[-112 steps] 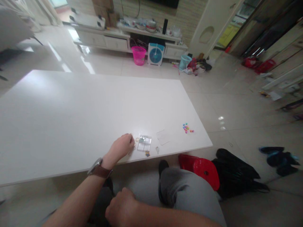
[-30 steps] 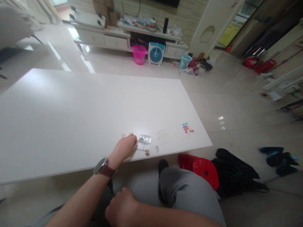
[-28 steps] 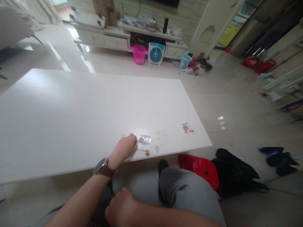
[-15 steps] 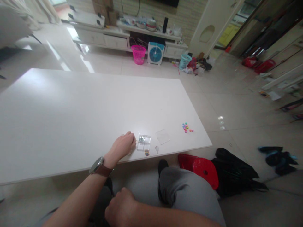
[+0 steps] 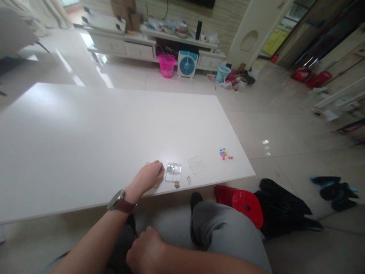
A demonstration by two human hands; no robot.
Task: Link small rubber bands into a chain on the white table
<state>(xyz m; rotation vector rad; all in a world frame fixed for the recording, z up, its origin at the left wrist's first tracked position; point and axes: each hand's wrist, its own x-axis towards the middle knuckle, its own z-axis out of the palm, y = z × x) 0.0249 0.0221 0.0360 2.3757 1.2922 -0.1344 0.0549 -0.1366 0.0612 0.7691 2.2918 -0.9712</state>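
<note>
My left hand (image 5: 151, 175), a watch (image 5: 116, 199) on its wrist, lies on the white table (image 5: 108, 137) near the front edge. Its fingers are curled closed, and what is in them, if anything, is hidden; thin cord-like bits show beside it. Just right of it sits a clear compartment box (image 5: 173, 173) with small greenish pieces in one compartment. A small colourful piece (image 5: 177, 184) touches the box's near edge. Farther right are a small silvery piece (image 5: 188, 180) and a flat clear lid (image 5: 196, 165). Below the table edge, my right hand (image 5: 146, 247) is closed in a fist over my lap.
Several bright small beads (image 5: 224, 153) lie near the table's right end. A red stool (image 5: 247, 207) and a black bag (image 5: 282, 209) are on the floor to the right. Beyond the table stand a pink basket (image 5: 167, 66) and a blue fan (image 5: 187, 64).
</note>
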